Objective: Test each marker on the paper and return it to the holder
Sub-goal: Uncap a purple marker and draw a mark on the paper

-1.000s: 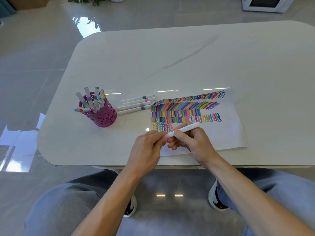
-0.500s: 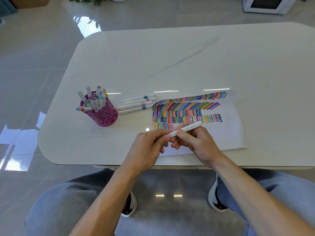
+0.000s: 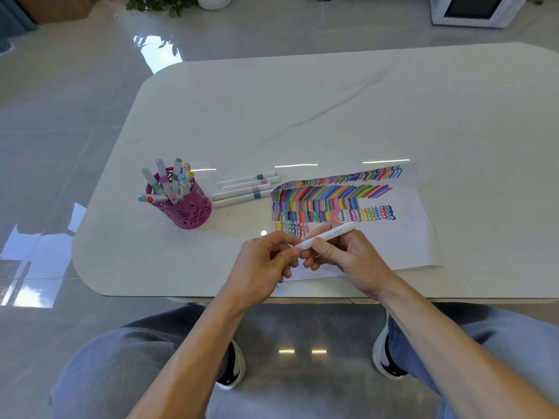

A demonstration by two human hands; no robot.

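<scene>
Head view. A person is sitting at a white marble-patterned table [image 3: 302, 116] and holding a white marker [image 3: 328, 235] in both hands above the near edge of the paper [image 3: 414, 234]. The right hand [image 3: 351, 258] is gripping the barrel, fingers curled round it. The left hand [image 3: 263, 263] is pinching the marker's near end between thumb and fingertips; whether that end is capped cannot be told. The marker is pointing up and to the right, its far end lying over the lowest row of coloured squiggles.

The paper is lying flat on the table to the right of centre, with rows of multicoloured strokes filling its upper left part. The pink perforated holder [image 3: 189, 208] is standing upright, well to the left of the paper, with a cluster of markers [image 3: 165, 179] leaning in it. Four loose markers [image 3: 245, 189] are lying side by side on the table between the holder and the paper.

A white microwave oven [image 3: 475, 10] is sitting on the floor beyond the table.
</scene>
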